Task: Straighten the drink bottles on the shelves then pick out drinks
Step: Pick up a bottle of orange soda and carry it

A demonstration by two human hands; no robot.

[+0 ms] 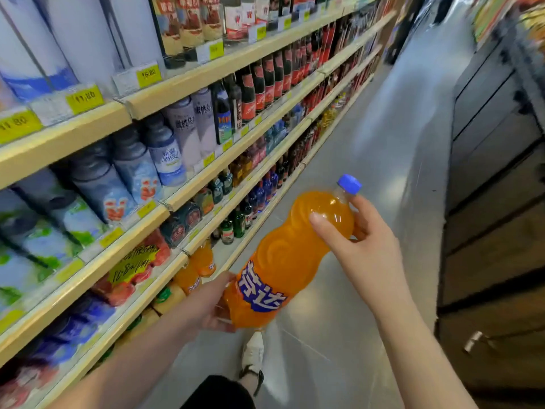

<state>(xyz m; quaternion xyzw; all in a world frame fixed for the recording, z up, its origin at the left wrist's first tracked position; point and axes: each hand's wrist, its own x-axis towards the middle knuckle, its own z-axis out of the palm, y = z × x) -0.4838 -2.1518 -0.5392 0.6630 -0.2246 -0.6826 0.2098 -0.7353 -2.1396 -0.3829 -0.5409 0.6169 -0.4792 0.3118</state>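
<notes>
Both hands are clamped on the big orange soda bottle [283,258], left hand [206,305] under its base and right hand [356,243] at the shoulder, tilted out over the aisle floor [368,172], so one loosened grip could drop it beside the shelf [141,296].

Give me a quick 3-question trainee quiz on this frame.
1. True or false: the orange soda bottle is standing upright on a shelf.
2. Which hand holds the bottle's neck end? A) left hand B) right hand
3. What colour is the bottle's cap?

Key:
1. False: it is tilted, held over the aisle floor in both hands.
2. B: the left hand grips the base end.
3. Blue.
</notes>
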